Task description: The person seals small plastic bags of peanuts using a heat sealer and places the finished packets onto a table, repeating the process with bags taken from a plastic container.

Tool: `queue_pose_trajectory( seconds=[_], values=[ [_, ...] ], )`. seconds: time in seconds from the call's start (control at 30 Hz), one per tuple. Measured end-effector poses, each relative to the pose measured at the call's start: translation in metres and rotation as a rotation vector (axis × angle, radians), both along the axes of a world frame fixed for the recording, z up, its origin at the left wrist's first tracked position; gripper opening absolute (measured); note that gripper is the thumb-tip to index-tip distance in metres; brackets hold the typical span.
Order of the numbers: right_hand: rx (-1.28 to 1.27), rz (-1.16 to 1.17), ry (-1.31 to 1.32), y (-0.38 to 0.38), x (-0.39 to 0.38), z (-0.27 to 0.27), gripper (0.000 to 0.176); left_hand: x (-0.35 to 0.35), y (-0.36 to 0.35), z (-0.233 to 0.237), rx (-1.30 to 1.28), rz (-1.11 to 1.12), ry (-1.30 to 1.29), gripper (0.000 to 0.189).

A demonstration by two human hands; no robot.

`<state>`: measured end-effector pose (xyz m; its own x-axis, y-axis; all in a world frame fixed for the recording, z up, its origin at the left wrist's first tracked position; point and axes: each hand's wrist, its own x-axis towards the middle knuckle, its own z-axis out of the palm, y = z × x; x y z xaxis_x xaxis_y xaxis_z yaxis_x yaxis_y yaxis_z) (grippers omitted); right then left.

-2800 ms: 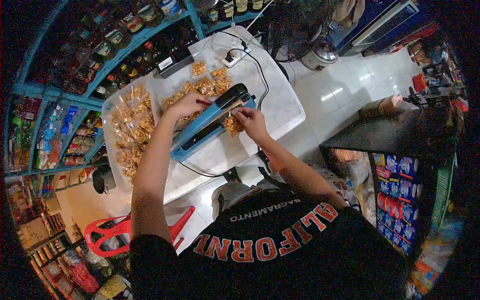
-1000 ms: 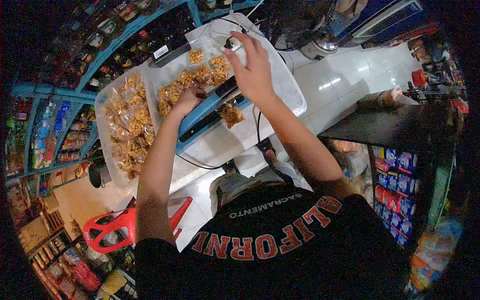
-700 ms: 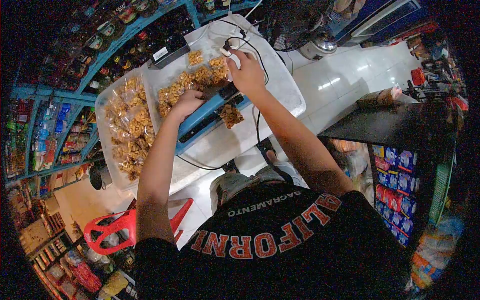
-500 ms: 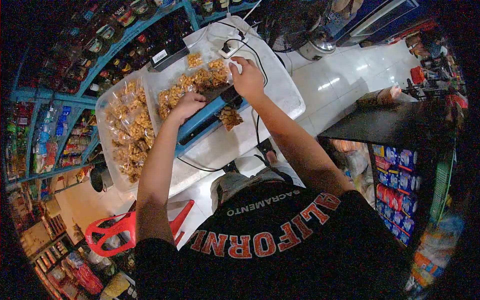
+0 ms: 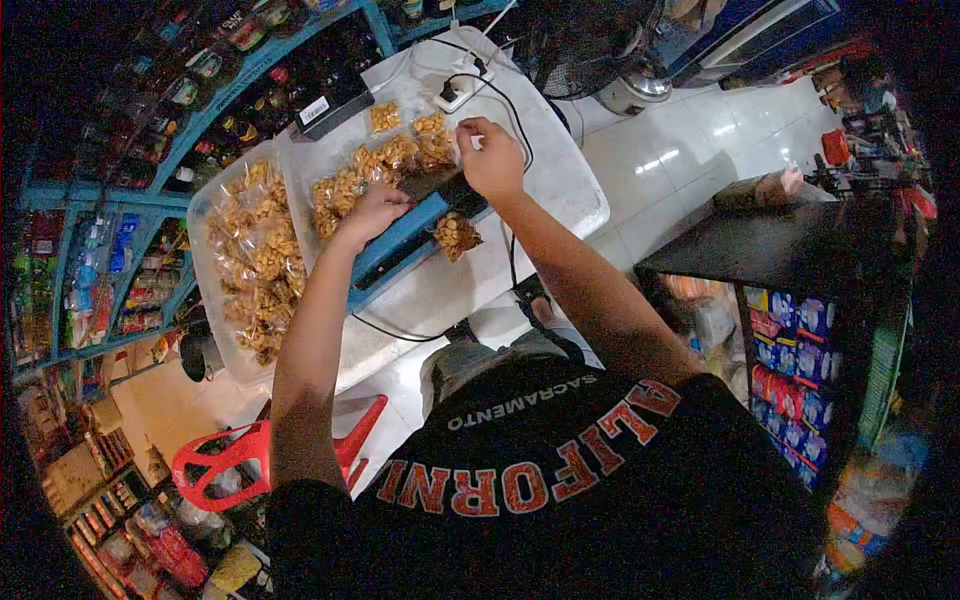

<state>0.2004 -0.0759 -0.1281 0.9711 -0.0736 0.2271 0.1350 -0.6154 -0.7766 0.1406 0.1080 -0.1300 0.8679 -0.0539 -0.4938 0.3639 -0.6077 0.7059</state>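
My left hand [image 5: 377,213] rests at the left part of a long blue device [image 5: 400,245], fingers bent together; what they grip is too small to make out. My right hand [image 5: 489,158] is raised over the device's right end, thumb and forefinger pinched at a bit of clear plastic. Between my hands and beyond the device lies a row of snack bags [image 5: 385,160] with light brown pieces. Another snack bag [image 5: 457,237] hangs on the near side of the device. A clear plastic tub [image 5: 204,270] full of similar bags stands on the left.
The white table [image 5: 570,180] carries a power strip [image 5: 455,97] with black cables. A dark box [image 5: 330,117] stands at its far edge. Blue shelves [image 5: 110,194] of bottles line the left. A red chair [image 5: 255,455] stands near my left side, and a black counter [image 5: 760,245] on the right.
My right hand has shifted slightly left and its fingers have drawn closer together. My left hand stays nearly in place. The view has moved slightly.
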Motion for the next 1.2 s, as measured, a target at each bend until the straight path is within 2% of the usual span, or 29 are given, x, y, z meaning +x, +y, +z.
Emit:
queue_pose_trajectory(
  seconds=[0.07,0.13,0.17,0.27,0.33,0.47,0.53,0.57,0.63,0.73,0.77,0.83,0.87,0.9,0.97,1.03,1.1,1.17,1.2],
  values=[
    [0.110,-0.008,0.041,0.001,-0.002,-0.002,0.017,-0.001,0.001,0.002,0.007,0.006,0.029,0.025],
    [0.108,-0.009,0.056,0.000,-0.002,-0.002,0.017,-0.003,0.002,-0.003,-0.050,-0.091,-0.186,0.022],
    [0.107,-0.013,0.063,0.000,-0.001,-0.002,0.016,-0.002,0.002,-0.005,-0.051,-0.093,-0.184,0.022],
    [0.079,-0.011,0.069,-0.001,-0.002,-0.002,0.016,0.007,-0.011,0.004,0.100,0.023,-0.128,0.023],
    [0.086,-0.002,0.074,-0.002,-0.002,-0.001,0.017,0.012,-0.030,0.010,0.225,0.091,-0.359,0.028],
    [0.081,0.010,0.179,-0.003,-0.003,0.003,0.021,0.033,-0.078,0.026,0.304,0.077,-0.329,0.034],
    [0.080,0.017,0.177,-0.004,-0.004,0.005,0.023,0.038,-0.094,0.019,0.516,0.080,-0.236,0.039],
    [0.081,0.022,0.183,-0.004,-0.004,0.005,0.024,0.040,-0.094,0.016,0.514,0.079,-0.242,0.039],
    [0.045,0.026,0.200,-0.005,-0.003,0.005,0.025,0.039,-0.095,0.023,0.499,0.087,-0.090,0.040],
    [-0.110,0.098,0.373,-0.005,0.001,0.007,0.035,0.036,-0.097,0.027,0.493,0.107,-0.147,0.041],
    [-0.112,0.102,0.364,-0.006,0.006,0.000,0.035,0.036,-0.097,0.028,0.465,0.141,-0.173,0.041],
    [-0.316,0.202,0.247,-0.004,0.008,-0.012,0.030,0.037,-0.097,0.033,0.493,0.152,-0.107,0.041],
    [-0.259,0.252,0.421,-0.007,0.012,-0.018,0.050,0.038,-0.096,0.026,0.485,0.131,-0.112,0.040],
    [-0.255,0.258,0.420,-0.006,0.014,-0.017,0.050,0.039,-0.094,0.023,0.478,0.111,-0.120,0.039],
    [0.038,0.298,0.647,-0.004,0.019,-0.015,0.057,0.038,-0.092,0.015,0.524,0.065,-0.152,0.038],
    [0.127,0.338,0.668,0.000,0.023,-0.008,0.058,0.039,-0.091,0.011,0.563,0.017,-0.186,0.036],
    [0.220,0.378,0.696,0.009,0.018,0.008,0.061,0.038,-0.087,0.006,0.476,-0.030,-0.341,0.035],
    [-0.246,0.202,0.752,0.016,0.005,0.036,0.062,0.038,-0.088,0.005,0.505,-0.017,-0.299,0.035],
    [-0.244,0.207,0.757,0.015,0.004,0.034,0.062,0.038,-0.088,0.006,0.531,-0.008,-0.264,0.035]
  ],
)
